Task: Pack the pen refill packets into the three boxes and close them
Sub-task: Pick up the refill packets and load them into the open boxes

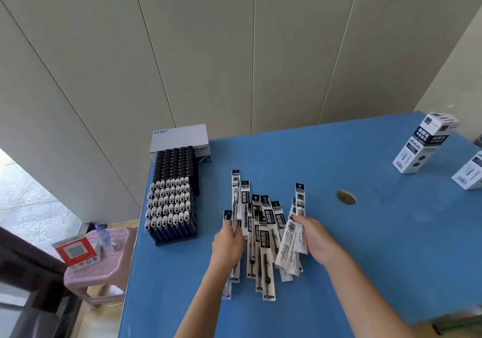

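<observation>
Right edge cuts second box (469, 173). My left hand (228, 243): fingertips buried among packets (263, 236), grip unclear. Packet print too blurred to read. My forearms (198, 298) leave bottom edge.

Single head-worn wide-angle view: high over near edge of blue table (365, 246), facing forward and down. Forearms enter from bottom edge. Left hand (229, 243) and right hand (317, 238) close to lens, centre frame, on pen refill packets (268, 272). Panelled wall (234, 51) fills upper half. Boxes (422, 144) far right, one cropped by frame edge.
</observation>
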Demonstrator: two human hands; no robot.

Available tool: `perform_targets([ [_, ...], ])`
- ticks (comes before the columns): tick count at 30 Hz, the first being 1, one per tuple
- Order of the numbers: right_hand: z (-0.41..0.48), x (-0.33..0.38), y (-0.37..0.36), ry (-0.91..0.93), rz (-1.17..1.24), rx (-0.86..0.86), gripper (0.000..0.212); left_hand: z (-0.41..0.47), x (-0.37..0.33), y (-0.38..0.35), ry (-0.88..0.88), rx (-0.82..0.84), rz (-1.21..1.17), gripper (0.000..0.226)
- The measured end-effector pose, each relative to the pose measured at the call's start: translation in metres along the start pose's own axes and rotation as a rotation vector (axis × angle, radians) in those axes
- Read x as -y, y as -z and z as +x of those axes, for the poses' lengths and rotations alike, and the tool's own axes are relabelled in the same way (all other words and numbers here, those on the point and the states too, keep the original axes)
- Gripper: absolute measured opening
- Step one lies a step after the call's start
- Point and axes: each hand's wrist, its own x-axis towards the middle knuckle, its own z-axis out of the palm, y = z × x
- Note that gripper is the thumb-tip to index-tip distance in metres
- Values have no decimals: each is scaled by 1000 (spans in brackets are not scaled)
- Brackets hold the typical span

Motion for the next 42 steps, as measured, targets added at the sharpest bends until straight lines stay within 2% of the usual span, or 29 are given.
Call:
perform_targets([
  [2, -3, 1, 0, -2, 67, 16, 22, -4, 2, 6, 16, 46, -234, 18],
  [5, -9, -1, 2, -35, 256, 78, 14, -8, 7, 12, 13, 113, -401, 21],
  [11, -29, -3, 19, -16, 418, 88, 14, -28, -7, 1, 58, 207, -577, 17],
  [13, -38, 0, 31, 2, 488, 88, 13, -35, -16, -8, 73, 267, -614, 23],
  [16, -54, 5, 59, 20, 556, 108, 14, -44, -36, -28, 92, 378, -632, 36],
  [20, -82, 8, 118, 69, 580, 80, 15, -59, -70, -78, 156, 510, -755, 35],
  [26, -123, 1, 238, 153, 512, -62, 16, -100, -119, -184, 125, 625, -847, 17],
  [32, -146, -1, 353, 211, 527, -110, 17, -126, -162, -288, 152, 639, -903, 10],
  [37, -147, 13, 411, 201, 583, -97, 33, -136, -199, -332, 141, 669, -914, 28],
  [42, -140, 37, 445, 294, 566, -96, 26, -130, -231, -360, -48, 594, -747, 29],
])
